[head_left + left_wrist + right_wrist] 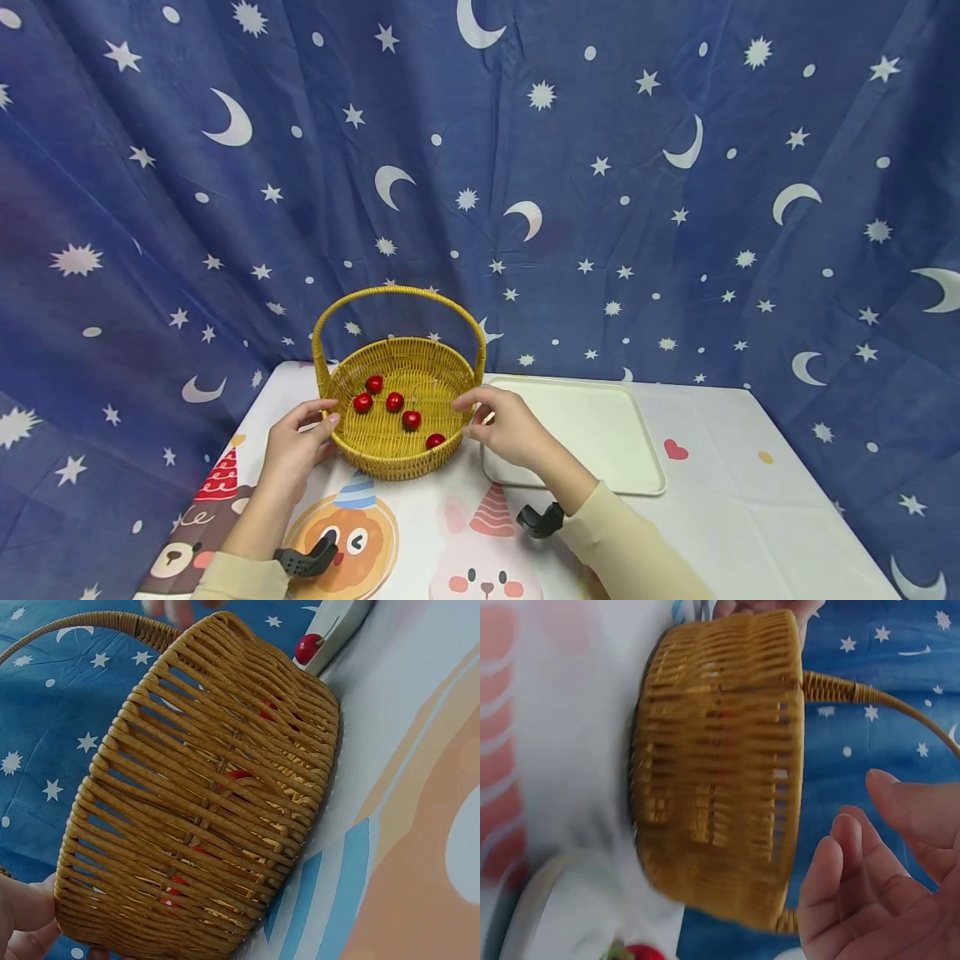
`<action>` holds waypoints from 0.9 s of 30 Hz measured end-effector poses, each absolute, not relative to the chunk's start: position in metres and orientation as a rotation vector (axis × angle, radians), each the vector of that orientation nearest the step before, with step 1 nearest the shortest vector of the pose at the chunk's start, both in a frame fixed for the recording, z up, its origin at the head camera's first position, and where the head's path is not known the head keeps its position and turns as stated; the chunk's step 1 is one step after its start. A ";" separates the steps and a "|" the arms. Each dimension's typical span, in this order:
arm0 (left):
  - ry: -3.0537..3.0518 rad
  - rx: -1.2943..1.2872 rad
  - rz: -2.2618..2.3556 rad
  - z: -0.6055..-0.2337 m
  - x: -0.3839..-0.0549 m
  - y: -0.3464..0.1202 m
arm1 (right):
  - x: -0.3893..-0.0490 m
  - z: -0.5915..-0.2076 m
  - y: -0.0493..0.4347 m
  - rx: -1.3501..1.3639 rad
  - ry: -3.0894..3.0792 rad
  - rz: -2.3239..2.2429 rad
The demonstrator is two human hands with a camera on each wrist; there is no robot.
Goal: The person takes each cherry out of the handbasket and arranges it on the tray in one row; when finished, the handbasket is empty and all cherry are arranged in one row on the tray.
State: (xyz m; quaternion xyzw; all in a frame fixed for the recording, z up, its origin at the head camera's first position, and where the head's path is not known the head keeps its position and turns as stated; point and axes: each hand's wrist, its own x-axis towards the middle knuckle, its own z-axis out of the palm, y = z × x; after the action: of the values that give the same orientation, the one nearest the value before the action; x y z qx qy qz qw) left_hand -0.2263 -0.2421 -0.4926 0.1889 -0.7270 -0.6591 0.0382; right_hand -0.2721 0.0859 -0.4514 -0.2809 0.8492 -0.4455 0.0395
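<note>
Sorry folks, zero readable words, brands or numbers from where I'm at. Closest thing to signs is printed shapes: white moons [242,125] and stars [122,56] on the blue curtain [570,292], plus a red heart [676,450] on my table [750,517]. Can't read any lettering on either.

Even light; basket [720,772] blurs in right-wrist view.

Basket [720,765] blurred in right wrist view, tray [562,922] blurred and cropped, cherry [646,952] cut off
</note>
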 end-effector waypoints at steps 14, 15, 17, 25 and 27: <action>-2.219 0.584 -2.029 -0.492 -0.224 -0.245 | -0.294 -0.450 0.008 -0.848 2.545 -1.181; -2.216 0.579 -2.036 -0.493 -0.225 -0.245 | -0.297 -0.450 0.006 -0.839 2.554 -1.127; -2.211 0.568 -2.042 -0.494 -0.227 -0.245 | -0.303 -0.451 0.002 -0.831 2.578 -1.017; -2.219 0.576 -2.023 -0.494 -0.227 -0.243 | -0.320 -0.457 -0.007 -0.781 2.618 -0.812; -2.221 0.576 -2.023 -0.493 -0.226 -0.243 | -0.323 -0.460 -0.010 -0.764 2.632 -0.778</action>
State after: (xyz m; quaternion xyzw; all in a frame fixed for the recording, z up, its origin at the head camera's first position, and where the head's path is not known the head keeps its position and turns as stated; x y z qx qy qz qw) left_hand -0.2264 -0.2428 -0.4928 0.1883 -0.7254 -0.6607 0.0413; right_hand -0.3225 -0.0104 -0.4597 -0.2652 0.9140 -0.2701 0.1461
